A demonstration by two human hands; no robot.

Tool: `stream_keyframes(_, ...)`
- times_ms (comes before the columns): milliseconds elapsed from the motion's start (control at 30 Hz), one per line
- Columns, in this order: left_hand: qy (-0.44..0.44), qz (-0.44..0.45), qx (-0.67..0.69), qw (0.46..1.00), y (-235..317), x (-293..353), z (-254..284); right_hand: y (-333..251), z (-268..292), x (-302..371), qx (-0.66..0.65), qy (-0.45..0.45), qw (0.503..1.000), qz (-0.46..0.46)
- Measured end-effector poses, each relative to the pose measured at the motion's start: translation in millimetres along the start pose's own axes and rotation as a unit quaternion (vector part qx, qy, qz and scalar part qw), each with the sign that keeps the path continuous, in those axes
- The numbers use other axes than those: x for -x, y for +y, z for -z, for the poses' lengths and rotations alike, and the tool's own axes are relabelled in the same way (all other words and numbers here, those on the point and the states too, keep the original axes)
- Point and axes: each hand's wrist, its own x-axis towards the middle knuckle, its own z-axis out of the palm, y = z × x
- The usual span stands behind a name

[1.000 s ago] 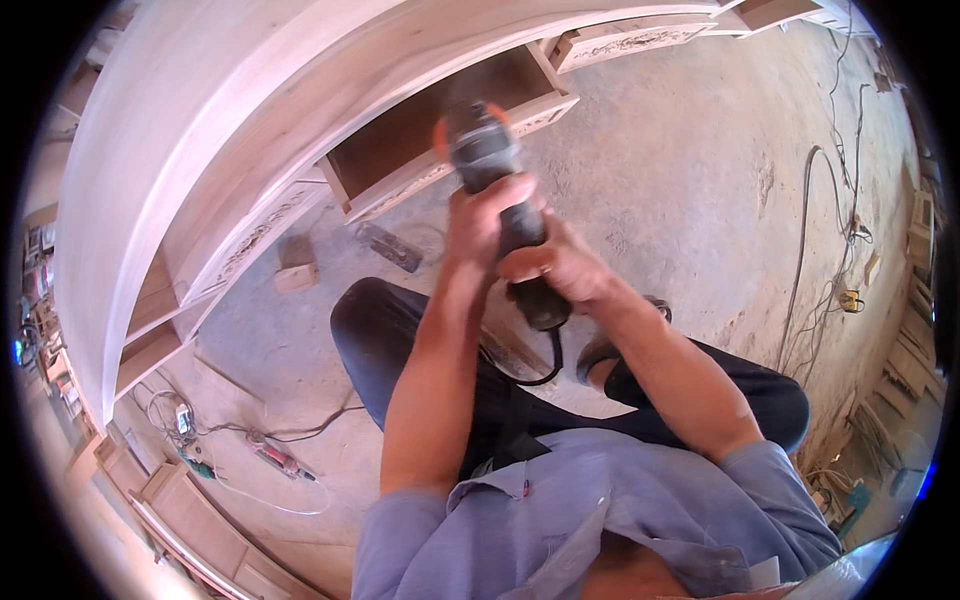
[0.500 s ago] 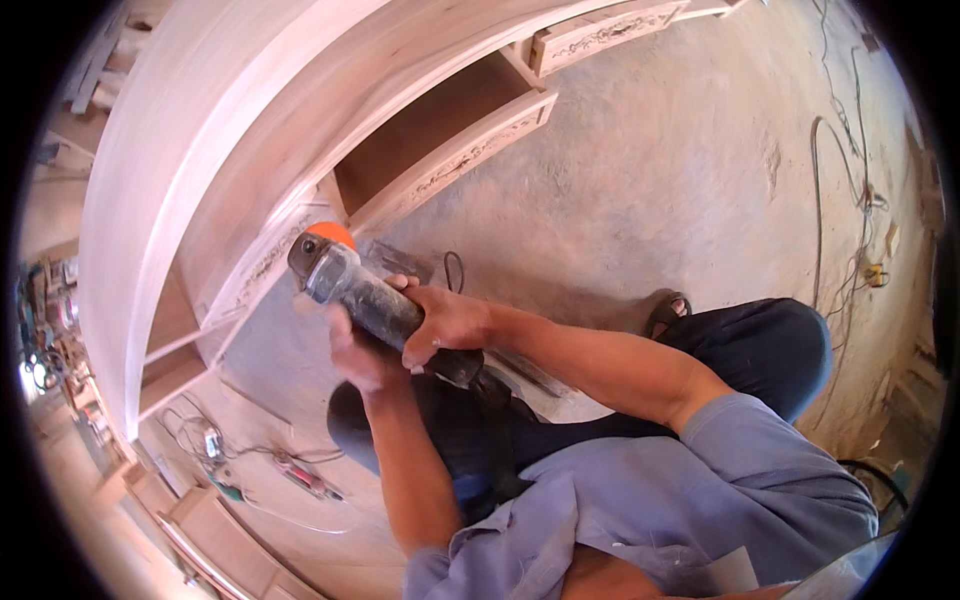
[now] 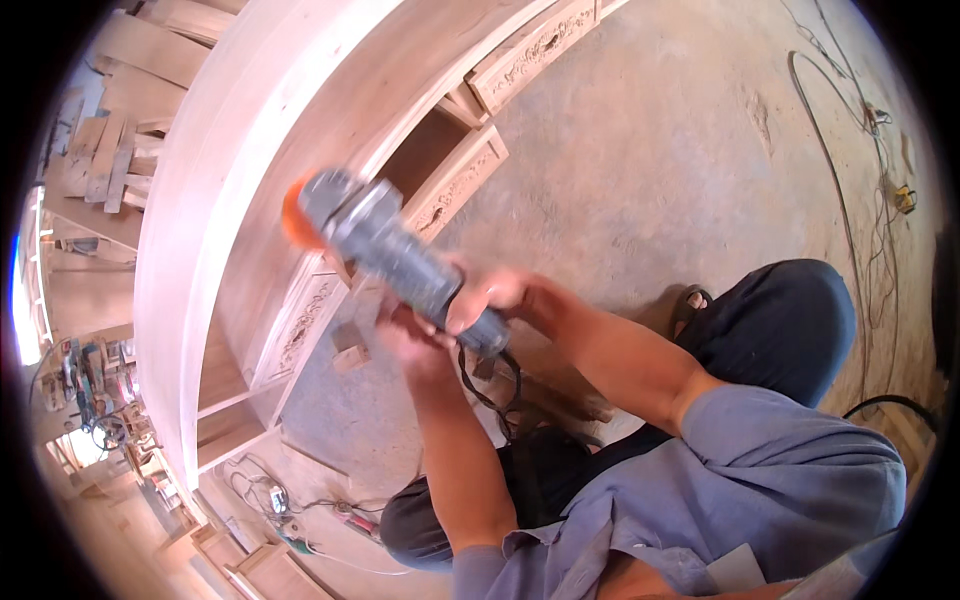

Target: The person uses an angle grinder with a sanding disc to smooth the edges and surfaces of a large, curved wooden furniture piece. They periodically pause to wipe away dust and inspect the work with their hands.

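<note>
At mid-frame, the left hand (image 3: 408,335) and right hand (image 3: 497,293) curled around an angle grinder (image 3: 400,258), its orange disc (image 3: 298,218) left of centre.

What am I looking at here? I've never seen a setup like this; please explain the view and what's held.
There is no robot. Every picture comes from a fisheye camera on a person's head, looking down, so straight edges bend; picture left is the person's left. The grip is bare-handed: the left hand and right hand both hold a corded tool with an orange disc. Beyond is a pale wooden cabinet with an open, carved drawer. On the floor lie a wood block and cables.
</note>
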Motion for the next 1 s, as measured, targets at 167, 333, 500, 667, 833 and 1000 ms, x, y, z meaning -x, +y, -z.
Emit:
stream_keyframes(167,0.321,-0.004,-0.063,0.945,-39,-64,51,-65,8,45,0.068,0.207,0.963,0.161)
stream_keyframes(333,0.441,-0.129,0.018,0.888,-46,-99,60,-112,34,105,0.088,0.314,0.905,0.272)
stream_keyframes(500,0.448,-0.135,0.027,0.883,-29,-116,61,-112,64,129,0.048,0.353,0.892,0.276)
stream_keyframes(667,0.396,-0.139,0.009,0.908,-2,-144,73,-108,85,134,0.057,0.370,0.899,0.227)
stream_keyframes(833,0.410,-0.146,-0.020,0.900,-1,-154,74,-102,96,135,0.053,0.384,0.899,0.203)
stream_keyframes(1000,0.459,-0.157,-0.007,0.874,-11,-149,71,-94,96,134,0.057,0.397,0.893,0.203)
